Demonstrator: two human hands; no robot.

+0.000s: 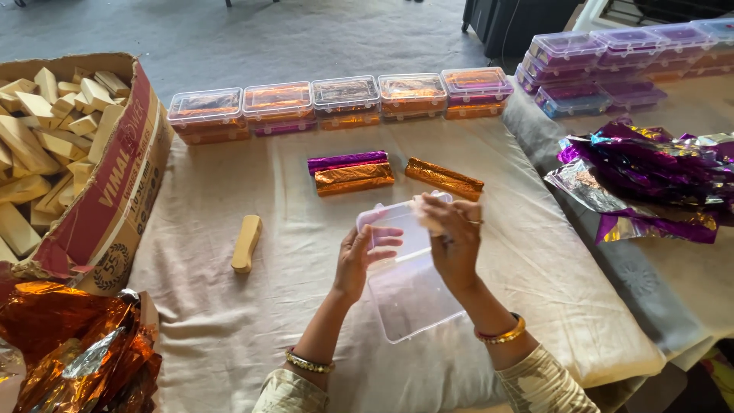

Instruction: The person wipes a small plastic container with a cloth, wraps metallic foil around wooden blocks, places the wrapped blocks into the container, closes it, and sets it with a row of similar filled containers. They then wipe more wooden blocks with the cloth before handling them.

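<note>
My left hand (361,258) and my right hand (453,241) both hold an open clear plastic box (409,294) above the cloth-covered table (229,321). The left fingers grip the lid's left edge. The right fingers pinch the lid's upper right corner. Just beyond the box lie three foil-wrapped bars: a purple one (348,160), an orange one (354,178) touching it, and another orange one (444,178) to the right. A bare wooden block (246,243) lies to the left of my hands.
A cardboard carton (115,183) full of wooden blocks sits at left, with crumpled orange foil (76,352) below it. A row of filled clear boxes (344,101) lines the far edge. More boxes (612,61) and purple foil sheets (650,180) lie at right.
</note>
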